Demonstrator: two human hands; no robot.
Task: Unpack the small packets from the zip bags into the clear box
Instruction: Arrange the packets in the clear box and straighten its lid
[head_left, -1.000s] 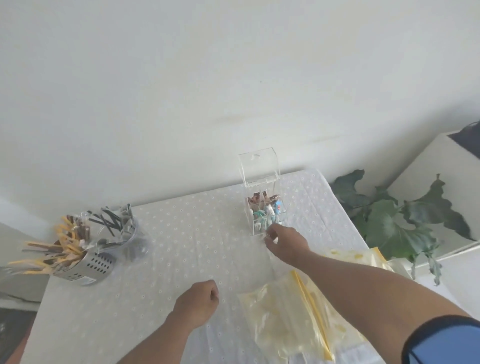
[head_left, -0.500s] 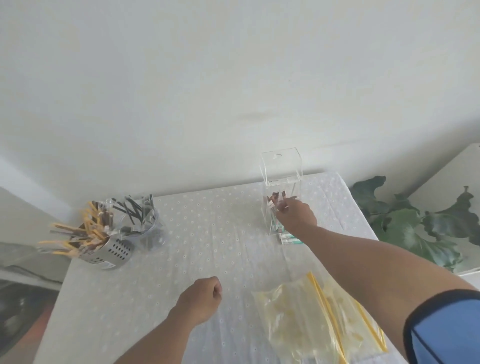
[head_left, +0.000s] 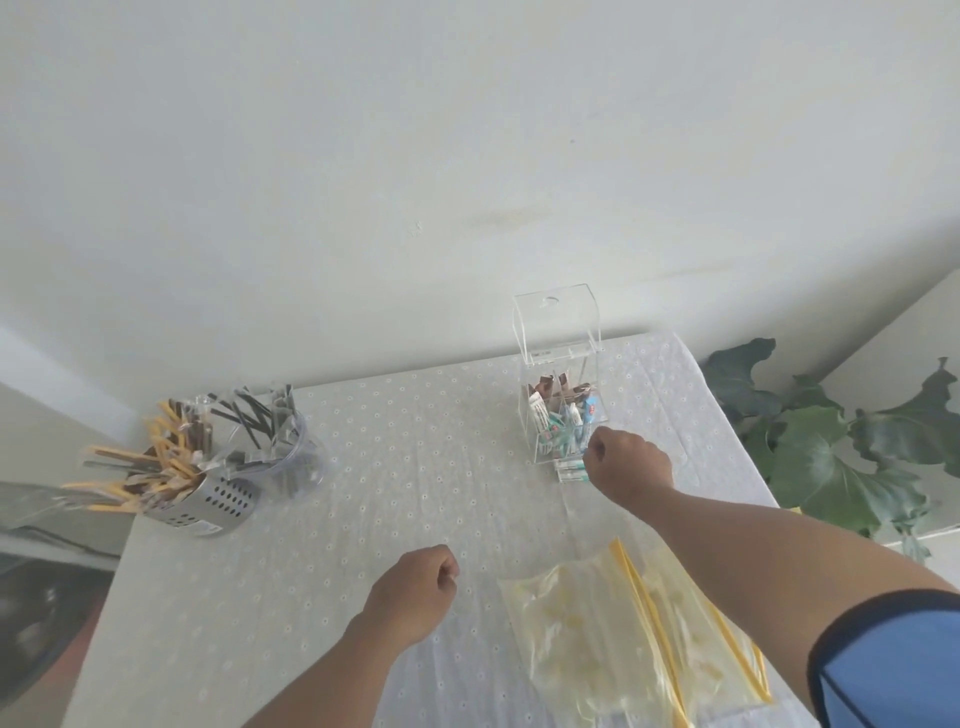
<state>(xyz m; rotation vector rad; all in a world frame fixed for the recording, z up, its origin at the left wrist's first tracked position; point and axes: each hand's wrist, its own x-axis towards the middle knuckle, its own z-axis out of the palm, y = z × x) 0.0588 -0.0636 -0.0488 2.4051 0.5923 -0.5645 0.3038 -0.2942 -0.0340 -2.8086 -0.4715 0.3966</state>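
Head view puts your right hand (head_left: 626, 465), grip curled, perhaps pinching a packet, just in front of the clear box (head_left: 563, 410), zip bags (head_left: 613, 639) nearer you, left hand (head_left: 415, 592) fisted.

Both forearms are bare from wrist to elbow, and neither wrist nor any finger carries anything. Well behind the right hand (head_left: 626, 465), a blue short sleeve (head_left: 893, 670) with a darker navy hem band covers the upper arm. The left hand (head_left: 415, 592) shows no sleeve within view.
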